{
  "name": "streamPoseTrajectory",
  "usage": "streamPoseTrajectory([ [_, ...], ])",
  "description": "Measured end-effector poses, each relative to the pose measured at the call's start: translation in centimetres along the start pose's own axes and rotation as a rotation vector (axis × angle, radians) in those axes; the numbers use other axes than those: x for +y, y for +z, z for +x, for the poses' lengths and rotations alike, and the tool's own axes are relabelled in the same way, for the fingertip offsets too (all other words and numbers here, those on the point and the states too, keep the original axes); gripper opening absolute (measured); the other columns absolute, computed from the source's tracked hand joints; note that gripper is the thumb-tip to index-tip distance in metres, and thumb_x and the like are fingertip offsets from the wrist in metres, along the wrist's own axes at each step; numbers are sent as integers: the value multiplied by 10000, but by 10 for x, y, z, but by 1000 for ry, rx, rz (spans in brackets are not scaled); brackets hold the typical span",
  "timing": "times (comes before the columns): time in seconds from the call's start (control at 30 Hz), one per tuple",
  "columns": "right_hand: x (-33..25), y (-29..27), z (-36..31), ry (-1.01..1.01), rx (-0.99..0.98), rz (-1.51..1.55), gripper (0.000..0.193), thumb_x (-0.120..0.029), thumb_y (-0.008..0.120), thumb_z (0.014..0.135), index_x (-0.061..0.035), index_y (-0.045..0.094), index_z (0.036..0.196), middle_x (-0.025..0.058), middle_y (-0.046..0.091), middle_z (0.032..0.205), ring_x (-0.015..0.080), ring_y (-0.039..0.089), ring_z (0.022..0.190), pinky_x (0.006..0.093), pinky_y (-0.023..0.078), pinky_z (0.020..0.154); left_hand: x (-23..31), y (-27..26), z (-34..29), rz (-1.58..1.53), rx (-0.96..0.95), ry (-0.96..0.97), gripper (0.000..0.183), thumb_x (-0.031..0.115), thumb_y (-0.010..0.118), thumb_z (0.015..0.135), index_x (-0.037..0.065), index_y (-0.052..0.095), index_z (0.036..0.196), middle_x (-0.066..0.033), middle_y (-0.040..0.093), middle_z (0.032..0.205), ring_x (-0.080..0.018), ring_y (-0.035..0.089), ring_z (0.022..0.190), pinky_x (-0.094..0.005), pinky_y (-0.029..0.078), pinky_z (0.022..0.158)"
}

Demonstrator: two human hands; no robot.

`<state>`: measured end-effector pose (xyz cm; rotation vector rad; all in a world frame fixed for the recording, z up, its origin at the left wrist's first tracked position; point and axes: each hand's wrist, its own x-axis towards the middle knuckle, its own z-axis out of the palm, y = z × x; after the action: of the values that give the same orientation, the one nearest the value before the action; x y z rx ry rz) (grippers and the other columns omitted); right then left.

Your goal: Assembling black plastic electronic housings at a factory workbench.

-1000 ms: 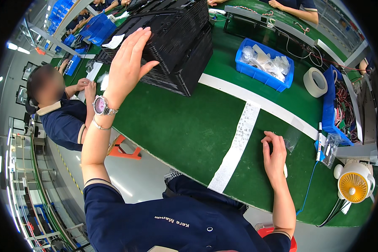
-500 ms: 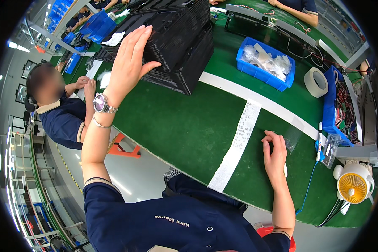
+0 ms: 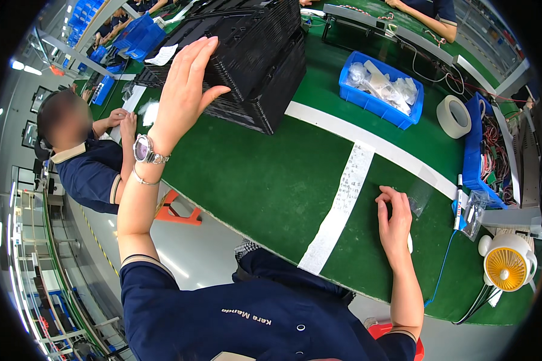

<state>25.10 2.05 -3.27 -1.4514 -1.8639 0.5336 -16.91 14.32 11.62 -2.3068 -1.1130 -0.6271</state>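
My left hand (image 3: 186,87) is raised at the near side of the stacked black crates (image 3: 253,66), fingers stretched out together and thumb apart. It holds nothing, and I cannot tell whether it touches the crates. A watch (image 3: 146,148) and a thin bracelet circle that wrist. On the green table (image 3: 247,174) rests my right hand (image 3: 394,219), loosely curled with its fingers apart and nothing seen in it. Left of it lies a long white paper strip (image 3: 337,210) with handwriting. A small clear plastic piece (image 3: 417,201) is by its fingertips.
A blue bin (image 3: 382,117) of bagged parts stands beyond the white tape line, near a tape roll (image 3: 453,117). Farther right are a blue bin of wires (image 3: 476,156), a marker (image 3: 459,207) and a small fan (image 3: 506,269). A co-worker (image 3: 84,150) sits at left.
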Motion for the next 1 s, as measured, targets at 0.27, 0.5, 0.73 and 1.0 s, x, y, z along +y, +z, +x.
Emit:
streamPoseTrajectory([
  [0.27, -1, 0, 0, 5, -6, 4, 242, 38, 609, 875, 13, 622, 1115, 108, 640, 866, 269, 617, 857, 379, 500, 778, -2, 0, -1, 2, -12, 4, 1000, 210, 853, 665, 13, 315, 1486, -164, 459, 1466, -370, 446, 1334, -451, 381, 1115],
  [0.5, 0, 0, 0, 3, 2, 1, 238, 35, 610, 874, 11, 623, 1110, 107, 635, 861, 271, 616, 855, 381, 499, 776, 0, 1, -1, 10, -7, 1, 1009, 206, 852, 668, 7, 304, 1492, -166, 451, 1472, -369, 439, 1338, -452, 372, 1121],
  [0.73, 1, 1, 0, -6, 2, -7, 244, 36, 613, 872, 6, 623, 1113, 106, 633, 860, 273, 617, 855, 381, 498, 774, 1, 0, -1, 8, -11, -6, 1083, 219, 870, 642, -21, 262, 1505, -163, 451, 1473, -371, 440, 1327, -449, 366, 1122],
  [1.0, 1, 1, 0, -11, 3, -6, 248, 39, 618, 868, 7, 625, 1114, 106, 636, 862, 269, 617, 853, 380, 499, 775, 2, 1, -2, 44, -16, -10, 1097, 219, 877, 649, -35, 243, 1508, -163, 452, 1468, -372, 444, 1317, -450, 374, 1113],
])
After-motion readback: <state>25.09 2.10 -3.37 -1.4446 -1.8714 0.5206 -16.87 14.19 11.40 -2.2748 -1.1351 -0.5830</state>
